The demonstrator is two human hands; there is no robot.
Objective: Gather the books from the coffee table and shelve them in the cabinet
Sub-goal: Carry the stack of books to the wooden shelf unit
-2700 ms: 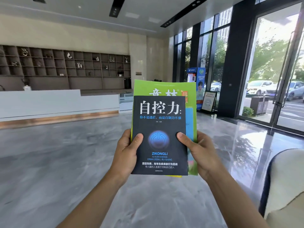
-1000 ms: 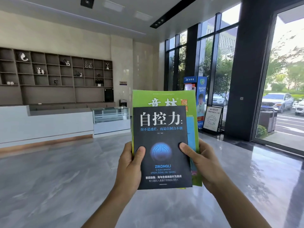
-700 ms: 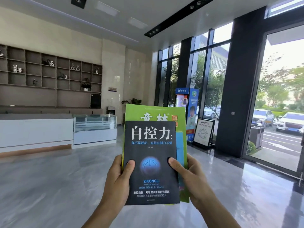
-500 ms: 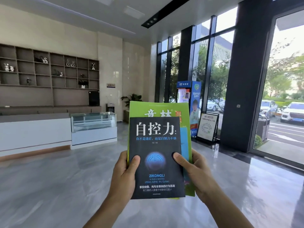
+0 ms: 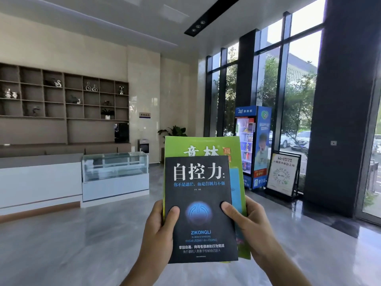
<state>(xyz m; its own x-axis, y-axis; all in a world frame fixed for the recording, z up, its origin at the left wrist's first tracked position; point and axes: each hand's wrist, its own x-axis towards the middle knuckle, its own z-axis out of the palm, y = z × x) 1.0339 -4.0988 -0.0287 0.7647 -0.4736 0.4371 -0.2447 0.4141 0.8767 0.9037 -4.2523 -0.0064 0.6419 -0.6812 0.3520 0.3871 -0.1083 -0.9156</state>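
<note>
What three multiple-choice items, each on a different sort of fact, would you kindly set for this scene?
1. Where is the black book relative to the green book? A in front of it; B behind it; C apart, beside it.
2. What colour is the vending cabinet by the windows? A red; B blue; C yellow.
3. What are the left hand and right hand doing? A hanging open; B resting on the counter; C gripping the books, thumbs on the black cover.

Answers: 1 A, its cover hides most of the green one. 2 B, its side and top sign are blue. 3 C, both thumbs lie across the black cover.
</note>
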